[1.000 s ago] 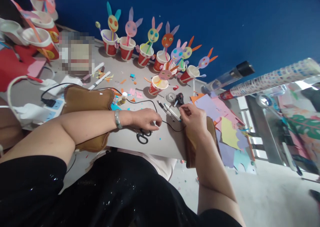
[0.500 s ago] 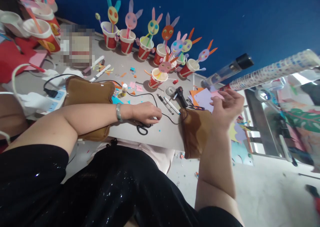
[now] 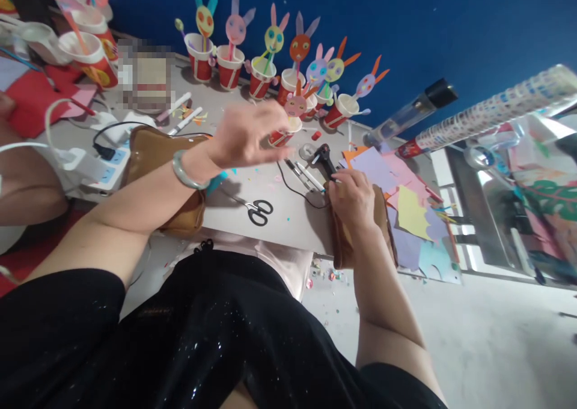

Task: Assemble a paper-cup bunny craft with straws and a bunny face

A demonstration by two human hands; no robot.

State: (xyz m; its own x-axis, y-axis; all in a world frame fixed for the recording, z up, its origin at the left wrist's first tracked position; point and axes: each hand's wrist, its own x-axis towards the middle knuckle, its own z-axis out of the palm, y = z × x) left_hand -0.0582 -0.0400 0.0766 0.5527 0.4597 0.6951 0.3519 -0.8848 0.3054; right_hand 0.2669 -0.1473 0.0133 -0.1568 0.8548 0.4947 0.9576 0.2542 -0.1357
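Note:
My left hand (image 3: 250, 136) is raised over the desk and smeared by motion, in front of a red paper cup (image 3: 279, 137) with a paper rabbit; its fingers are unclear. On the desk below it lie black-handled scissors (image 3: 259, 211), apart from the hand. My right hand (image 3: 354, 196) is low over a brown cushion (image 3: 341, 241), beside the handle end of a black glue gun (image 3: 323, 161). Its fingers curl downward, and what they hold, if anything, is hidden. Just left of that hand are a white pen (image 3: 311, 178) and a craft knife (image 3: 297, 175).
Several rabbit cups (image 3: 229, 72) line the blue wall. A second brown cushion (image 3: 148, 151) lies under my left forearm, near a power strip (image 3: 115, 169). Colored paper sheets (image 3: 415, 211) and a patterned tube (image 3: 491, 112) are at the right. Another person's limb (image 3: 31, 175) is at the left edge.
My left hand has risen from the scissors and moved up and left, uncovering them. My right hand has come down and left, from beside the patterned tube to the right brown cushion.

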